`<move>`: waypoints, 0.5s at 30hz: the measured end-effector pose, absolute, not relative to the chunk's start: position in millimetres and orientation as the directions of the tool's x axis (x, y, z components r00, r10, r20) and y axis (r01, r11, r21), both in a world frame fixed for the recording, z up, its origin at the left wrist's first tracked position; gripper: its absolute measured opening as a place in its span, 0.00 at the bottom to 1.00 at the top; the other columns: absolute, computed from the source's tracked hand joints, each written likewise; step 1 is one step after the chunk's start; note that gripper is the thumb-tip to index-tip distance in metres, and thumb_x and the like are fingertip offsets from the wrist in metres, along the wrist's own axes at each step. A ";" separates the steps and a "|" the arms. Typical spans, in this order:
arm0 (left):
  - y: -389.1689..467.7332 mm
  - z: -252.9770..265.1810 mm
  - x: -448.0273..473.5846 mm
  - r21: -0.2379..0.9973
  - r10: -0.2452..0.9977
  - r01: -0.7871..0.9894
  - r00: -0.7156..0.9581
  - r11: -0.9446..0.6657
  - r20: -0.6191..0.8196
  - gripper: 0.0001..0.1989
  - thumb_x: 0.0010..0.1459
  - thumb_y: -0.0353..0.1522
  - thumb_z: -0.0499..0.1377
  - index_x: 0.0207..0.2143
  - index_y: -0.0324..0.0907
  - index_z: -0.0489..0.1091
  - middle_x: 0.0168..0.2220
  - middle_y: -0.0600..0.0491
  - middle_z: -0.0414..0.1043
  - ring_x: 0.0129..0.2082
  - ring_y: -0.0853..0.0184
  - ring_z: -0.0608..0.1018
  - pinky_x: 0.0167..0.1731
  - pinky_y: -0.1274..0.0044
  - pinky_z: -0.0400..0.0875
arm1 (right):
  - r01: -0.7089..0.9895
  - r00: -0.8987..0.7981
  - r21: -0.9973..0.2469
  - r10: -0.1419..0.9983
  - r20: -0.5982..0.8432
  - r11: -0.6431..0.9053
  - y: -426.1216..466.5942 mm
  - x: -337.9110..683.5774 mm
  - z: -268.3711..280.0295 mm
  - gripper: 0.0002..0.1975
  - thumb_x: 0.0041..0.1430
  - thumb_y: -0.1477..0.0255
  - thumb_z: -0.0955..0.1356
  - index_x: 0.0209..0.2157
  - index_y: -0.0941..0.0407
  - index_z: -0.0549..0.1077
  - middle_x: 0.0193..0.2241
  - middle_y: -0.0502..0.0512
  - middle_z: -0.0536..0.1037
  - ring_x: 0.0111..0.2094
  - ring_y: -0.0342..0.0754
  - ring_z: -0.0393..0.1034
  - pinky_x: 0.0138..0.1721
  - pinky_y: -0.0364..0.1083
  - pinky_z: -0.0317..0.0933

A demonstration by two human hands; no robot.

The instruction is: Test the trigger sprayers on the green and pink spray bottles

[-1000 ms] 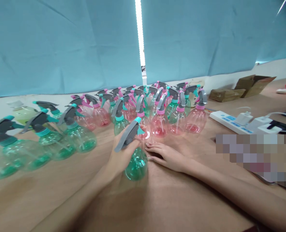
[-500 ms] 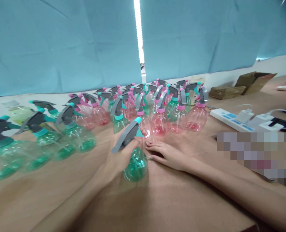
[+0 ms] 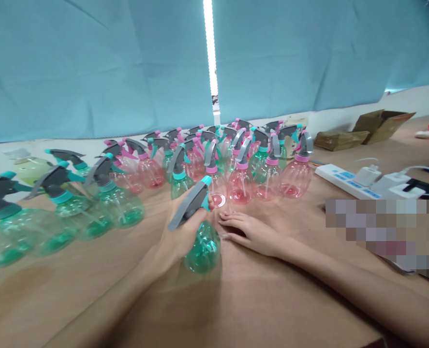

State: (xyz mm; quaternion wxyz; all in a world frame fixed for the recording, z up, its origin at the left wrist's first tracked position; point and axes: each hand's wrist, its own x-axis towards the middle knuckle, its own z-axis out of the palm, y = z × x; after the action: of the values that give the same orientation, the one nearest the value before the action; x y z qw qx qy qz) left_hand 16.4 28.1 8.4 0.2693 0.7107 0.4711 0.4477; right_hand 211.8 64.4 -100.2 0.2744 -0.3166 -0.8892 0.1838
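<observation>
The left hand gripped a green spray bottle; just right of the bottle, the right hand lay open on the desk.

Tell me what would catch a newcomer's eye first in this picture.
A crowd of pink and green spray bottles fills the far side of the brown table. In front, the left hand grips a green spray bottle by its neck, while the right hand lies flat beside it.

Tilted green spray bottle, grey trigger
</observation>
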 end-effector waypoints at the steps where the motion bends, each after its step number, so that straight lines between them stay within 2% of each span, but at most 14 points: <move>1: 27.8 8.3 16.3 0.813 0.910 0.409 0.155 -0.414 0.385 0.02 0.51 0.31 0.54 0.28 0.44 0.66 0.29 0.53 0.69 0.34 0.61 0.72 0.35 0.69 0.67 | 0.464 -0.648 -0.500 0.665 0.370 0.731 64.2 211.8 -99.8 0.20 0.67 0.64 0.63 0.57 0.55 0.69 0.59 0.60 0.70 0.61 0.54 0.62 0.61 0.57 0.58; 6: 26.3 5.6 16.8 0.841 0.912 0.354 0.137 -0.410 0.387 0.04 0.52 0.33 0.56 0.32 0.46 0.65 0.30 0.55 0.69 0.36 0.61 0.74 0.37 0.70 0.69 | 0.473 -0.653 -0.490 0.665 0.363 0.732 63.0 211.6 -97.2 0.20 0.68 0.64 0.63 0.57 0.56 0.69 0.58 0.61 0.71 0.61 0.54 0.62 0.62 0.56 0.58; 11: 27.4 2.2 15.9 0.813 0.901 0.394 0.117 -0.427 0.417 0.03 0.54 0.32 0.56 0.28 0.45 0.63 0.27 0.55 0.68 0.42 0.58 0.75 0.39 0.70 0.68 | 0.468 -0.656 -0.499 0.665 0.357 0.729 62.5 211.0 -97.0 0.20 0.67 0.64 0.63 0.58 0.55 0.69 0.58 0.60 0.71 0.61 0.54 0.63 0.61 0.57 0.59; 15: 28.5 -1.0 14.8 0.828 0.909 0.381 0.111 -0.412 0.402 0.02 0.55 0.32 0.56 0.30 0.45 0.65 0.27 0.55 0.67 0.40 0.60 0.74 0.37 0.71 0.67 | 0.478 -0.660 -0.494 0.668 0.343 0.726 62.1 211.0 -96.8 0.20 0.68 0.64 0.63 0.57 0.56 0.70 0.58 0.60 0.71 0.61 0.54 0.63 0.61 0.56 0.59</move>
State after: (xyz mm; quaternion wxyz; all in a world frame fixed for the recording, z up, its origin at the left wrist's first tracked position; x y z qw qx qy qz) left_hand 14.8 28.5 -1.0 0.2770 0.6919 0.4659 0.4769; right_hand 211.0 62.1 -96.8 0.2585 -0.3210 -0.8924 0.1837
